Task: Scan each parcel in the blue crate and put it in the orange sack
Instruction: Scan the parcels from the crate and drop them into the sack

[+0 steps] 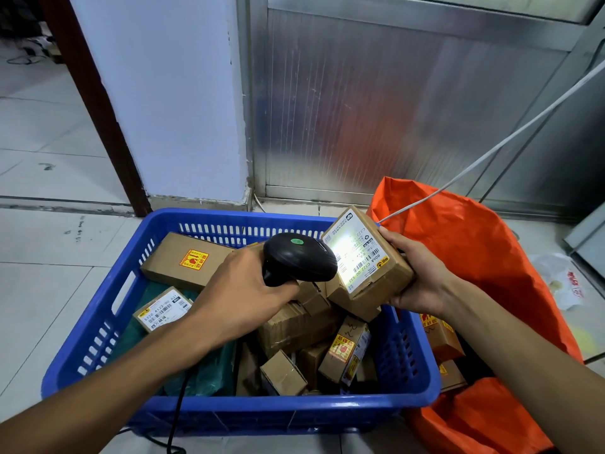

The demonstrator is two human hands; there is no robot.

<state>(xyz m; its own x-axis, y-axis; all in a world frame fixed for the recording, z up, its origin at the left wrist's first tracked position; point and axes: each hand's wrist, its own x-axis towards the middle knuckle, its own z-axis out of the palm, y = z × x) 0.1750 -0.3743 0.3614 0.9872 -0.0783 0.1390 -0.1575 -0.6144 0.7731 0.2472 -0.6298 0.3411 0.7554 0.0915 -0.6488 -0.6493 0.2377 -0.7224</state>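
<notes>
— Blue crate (98, 326) nearest; where's the parcel (366, 257)?
— Above its right corner, pinched in the right hand (422, 276) grip, beside the orange sack (484, 250).
— Left hand (242, 299)?
— Curled round the scanner (299, 262), aimed at its label.

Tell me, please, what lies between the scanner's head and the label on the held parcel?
Nothing: in the head view the scanner sits right beside the parcel, lighting its label.

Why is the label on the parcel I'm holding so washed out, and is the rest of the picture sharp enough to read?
Head view: the scanner in the left hand throws bright light on the held parcel in the right hand, bleaching the label's left part; its right-hand barcode stays legible. The wide-angle lens bows the blue crate edges; the metal wall panel shows soft glare.
</notes>
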